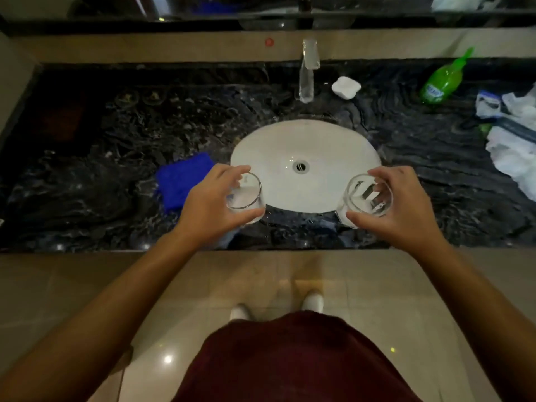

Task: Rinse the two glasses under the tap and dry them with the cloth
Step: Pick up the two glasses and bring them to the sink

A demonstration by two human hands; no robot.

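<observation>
One dark marbled worktop (87,175) spans the whole view, with a white oval sink (304,152) sunk into its middle and a drain at the bowl's centre. Behind the sink stands a chrome tap (307,74), its spout reaching toward the bowl; whether water is running cannot be told. A heap of white plastic bags (513,140) lies at the far right edge of the worktop, and a green bottle (443,79) lies tilted just behind it. A blue cloth (182,178) rests flat on the worktop just left of the sink, close to the person's left wrist. A small white dish (346,87) sits right of the tap. The left hand (211,204) holds the left glass (246,198) over the sink's near left rim, its grip closed around the glass with fingers over the top and thumb beneath. The right hand (406,204) holds the right glass (367,198) over the near right rim, its grip likewise wrapped around the glass with fingers curled at the mouth. Both glasses are clear, lie tilted with their mouths turned inward, and stay well apart with the drain between them.
</observation>
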